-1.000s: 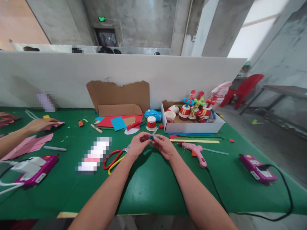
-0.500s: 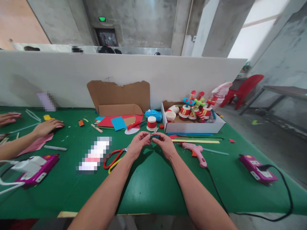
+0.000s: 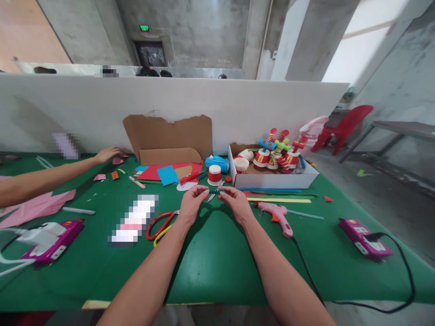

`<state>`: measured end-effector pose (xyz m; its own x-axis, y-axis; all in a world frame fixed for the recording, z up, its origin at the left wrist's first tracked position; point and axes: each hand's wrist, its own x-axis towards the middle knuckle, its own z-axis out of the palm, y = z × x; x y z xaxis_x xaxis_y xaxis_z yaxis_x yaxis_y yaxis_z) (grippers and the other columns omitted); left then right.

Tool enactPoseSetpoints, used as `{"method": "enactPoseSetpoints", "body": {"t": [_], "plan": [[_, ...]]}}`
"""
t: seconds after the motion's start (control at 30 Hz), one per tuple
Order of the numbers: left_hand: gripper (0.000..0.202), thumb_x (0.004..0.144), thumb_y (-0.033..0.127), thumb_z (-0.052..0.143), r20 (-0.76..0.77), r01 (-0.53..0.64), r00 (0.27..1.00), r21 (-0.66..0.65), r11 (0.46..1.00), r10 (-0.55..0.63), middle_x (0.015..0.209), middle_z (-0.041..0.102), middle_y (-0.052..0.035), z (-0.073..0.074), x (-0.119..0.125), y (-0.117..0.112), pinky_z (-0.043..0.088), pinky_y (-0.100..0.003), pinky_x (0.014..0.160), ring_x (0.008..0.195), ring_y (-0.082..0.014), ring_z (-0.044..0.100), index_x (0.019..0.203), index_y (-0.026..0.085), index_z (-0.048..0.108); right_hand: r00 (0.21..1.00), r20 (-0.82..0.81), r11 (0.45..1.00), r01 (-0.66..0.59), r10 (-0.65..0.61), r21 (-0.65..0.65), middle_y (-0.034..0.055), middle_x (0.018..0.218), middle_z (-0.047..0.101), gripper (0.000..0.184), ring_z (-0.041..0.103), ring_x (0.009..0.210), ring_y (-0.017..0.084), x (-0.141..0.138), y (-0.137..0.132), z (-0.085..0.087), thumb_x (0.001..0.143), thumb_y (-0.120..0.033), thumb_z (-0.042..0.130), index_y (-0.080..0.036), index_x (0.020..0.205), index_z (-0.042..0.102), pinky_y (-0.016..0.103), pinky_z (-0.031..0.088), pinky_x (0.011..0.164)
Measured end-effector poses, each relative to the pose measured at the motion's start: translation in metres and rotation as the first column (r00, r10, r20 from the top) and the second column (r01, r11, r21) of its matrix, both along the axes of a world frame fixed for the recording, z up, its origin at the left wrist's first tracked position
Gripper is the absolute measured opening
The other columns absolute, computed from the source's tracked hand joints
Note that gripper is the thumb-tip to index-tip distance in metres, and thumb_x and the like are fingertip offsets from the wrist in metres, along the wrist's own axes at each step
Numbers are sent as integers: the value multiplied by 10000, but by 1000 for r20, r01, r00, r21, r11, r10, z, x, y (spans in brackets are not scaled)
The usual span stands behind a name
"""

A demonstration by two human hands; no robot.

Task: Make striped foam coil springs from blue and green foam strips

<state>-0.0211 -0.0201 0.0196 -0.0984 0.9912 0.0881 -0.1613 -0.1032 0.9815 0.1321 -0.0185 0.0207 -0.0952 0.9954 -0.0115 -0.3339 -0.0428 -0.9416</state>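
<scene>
1. Watching remotely through the head camera, I see my left hand (image 3: 192, 203) pinching one end of a short, dark blue-green coiled strip (image 3: 215, 192) between thumb and fingers.
2. My right hand (image 3: 235, 204) pinches the other end, so the hands sit slightly apart with the coil stretched level between them.
3. The coil is held above the green-topped desk (image 3: 210, 262), about midway between its near and far edges; I cannot tell its material.
4. Just beyond the coil, toward the far edge, a red-and-white paper cup (image 3: 215, 175) stands upside down, with a small round red piece (image 3: 228, 179) to its right.
5. Left of my left hand I have scissors with red and yellow handles (image 3: 171, 217), their blades hidden behind that hand.
6. Right of my right hand lies a pink glue gun (image 3: 280, 216), its black cord running to the near edge.
7. Near the far edge, right of the cup, a low white cardboard box (image 3: 275, 182) carries assembled red cup figures (image 3: 261, 159).
8. By the far edge, toward the far left corner, a co-worker's hand (image 3: 107, 155) reaches beside a pink paper scrap (image 3: 118, 160).
</scene>
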Motion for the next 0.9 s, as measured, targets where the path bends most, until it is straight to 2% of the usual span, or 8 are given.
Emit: {"method": "enactPoseSetpoints", "body": {"t": [0.1, 0.2, 0.37, 0.43, 0.57, 0.73, 0.9], "plan": [[355, 582, 414, 745, 26, -36, 999, 1, 999, 36, 661, 608, 19, -1, -1, 1, 464, -259, 656, 615, -103, 545, 799, 157, 633, 1000, 7, 1000, 0, 0, 7, -3, 770, 685, 314, 605, 707, 123, 1, 0, 2, 556, -326, 797, -209, 836, 715, 309, 482, 784], [340, 589, 391, 743, -3, -27, 1000, 19, 999, 27, 666, 608, 19, 0, -2, 1, 462, -258, 656, 628, -106, 546, 818, 159, 644, 999, 3, 999, -34, 34, -39, 3, 820, 687, 347, 596, 710, 114, 2, -1, 3, 552, -373, 804, -221, 849, 711, 290, 485, 751], [310, 627, 366, 719, -149, 96, 985, 47, 994, -88, 761, 665, -23, 2, -1, -4, 474, -278, 690, 710, -143, 592, 859, 165, 675, 997, 2, 993, -74, 74, -90, 22, 890, 675, 329, 590, 749, 110, 1, -3, 1, 625, -455, 761, -218, 845, 698, 258, 489, 706], [294, 649, 352, 701, -222, 145, 967, 66, 987, -127, 822, 682, -38, 2, 0, -5, 482, -295, 735, 761, -159, 610, 881, 172, 678, 990, -24, 986, -137, 136, -98, 19, 859, 667, 331, 589, 723, 106, -1, -4, 0, 624, -450, 766, -203, 831, 691, 258, 494, 695], [282, 675, 310, 679, -323, 183, 936, 104, 978, -141, 811, 675, -34, 0, 1, -6, 489, -300, 761, 766, -156, 614, 923, 177, 663, 967, -133, 963, -234, 217, -133, -14, 743, 640, 345, 571, 603, 78, -5, -6, -5, 590, -401, 802, -183, 821, 670, 255, 500, 660], [359, 666, 331, 691, -271, 115, 960, 133, 984, -75, 914, 667, -50, -2, 1, -3, 487, -287, 749, 798, -149, 601, 985, 179, 634, 952, -266, 960, -205, 152, -188, -15, 731, 661, 329, 591, 611, 77, -5, -4, -7, 566, -340, 823, -185, 810, 667, 241, 502, 687], [247, 678, 387, 661, -274, 22, 962, 115, 993, 10, 723, 642, -9, -3, 0, -1, 462, -258, 653, 673, -133, 573, 802, 174, 641, 952, -291, 959, -167, 96, -231, 3, 753, 685, 311, 613, 634, 90, -4, -2, -7, 560, -339, 828, -183, 777, 668, 247, 512, 697]]}}
